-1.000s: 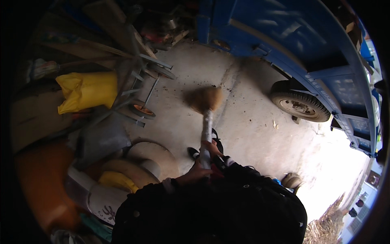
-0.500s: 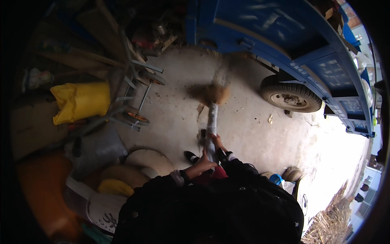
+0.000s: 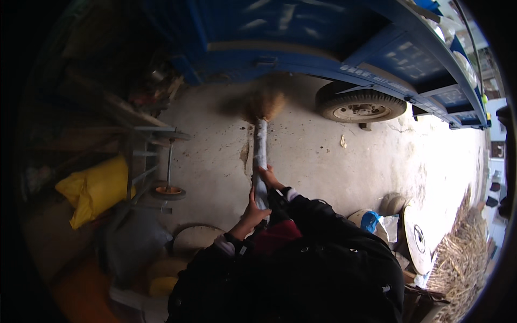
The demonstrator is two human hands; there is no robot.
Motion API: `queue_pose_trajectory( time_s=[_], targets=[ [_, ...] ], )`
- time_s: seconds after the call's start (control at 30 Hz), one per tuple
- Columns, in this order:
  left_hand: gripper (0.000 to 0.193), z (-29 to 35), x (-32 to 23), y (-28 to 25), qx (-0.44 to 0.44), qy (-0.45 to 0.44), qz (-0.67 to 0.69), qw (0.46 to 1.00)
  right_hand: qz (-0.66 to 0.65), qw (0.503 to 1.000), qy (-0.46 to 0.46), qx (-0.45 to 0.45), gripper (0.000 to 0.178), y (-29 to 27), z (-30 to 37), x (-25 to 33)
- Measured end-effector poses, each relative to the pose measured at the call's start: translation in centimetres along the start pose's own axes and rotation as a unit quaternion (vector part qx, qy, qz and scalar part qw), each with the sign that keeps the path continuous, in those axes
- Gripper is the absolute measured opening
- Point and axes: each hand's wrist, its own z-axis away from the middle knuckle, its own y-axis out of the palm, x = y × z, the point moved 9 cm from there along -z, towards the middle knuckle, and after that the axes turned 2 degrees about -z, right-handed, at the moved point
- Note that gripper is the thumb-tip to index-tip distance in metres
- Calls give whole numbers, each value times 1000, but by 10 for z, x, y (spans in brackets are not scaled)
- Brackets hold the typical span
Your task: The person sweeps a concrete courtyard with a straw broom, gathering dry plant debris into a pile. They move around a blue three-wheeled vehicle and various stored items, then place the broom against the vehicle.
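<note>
A broom (image 3: 260, 141) with a thick, silvery wrapped handle points away from me over the concrete floor (image 3: 301, 156). Its brown bristle head (image 3: 267, 105) is smeared by motion and lies just short of the blue truck's side. My left hand (image 3: 252, 215) is closed round the handle's near end. Farther along the same handle, my right hand (image 3: 269, 176) grips it from the right side. Small dark specks of debris lie on the floor near the bristles.
A blue truck (image 3: 318, 62) with a dusty tire (image 3: 361, 105) spans the far side. At left stand a wheeled metal cart (image 3: 170, 161) and a yellow sack (image 3: 99, 188). Dry stalks (image 3: 458, 247) are heaped at right, near a white-and-blue bag (image 3: 371, 220).
My view has turned, so the truck and cart appear shifted left. Both hands have kept hold of the broom, whose bristles now appear nearer the truck.
</note>
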Motion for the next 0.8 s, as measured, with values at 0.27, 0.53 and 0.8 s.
queue_pose_trajectory(
  time_s=[0.27,0.53,0.8],
  targets=[
    [111,-78,24,140,149,-108,-76,980,-58,991,80,-87,29,-189,1,12],
    [108,-29,-29,132,184,42,-180,965,-34,981,-30,-188,43,-165,77,73],
    [110,-106,-39,127,124,16,-337,933,28,992,40,-120,70,-145,-2,99]
  ],
)
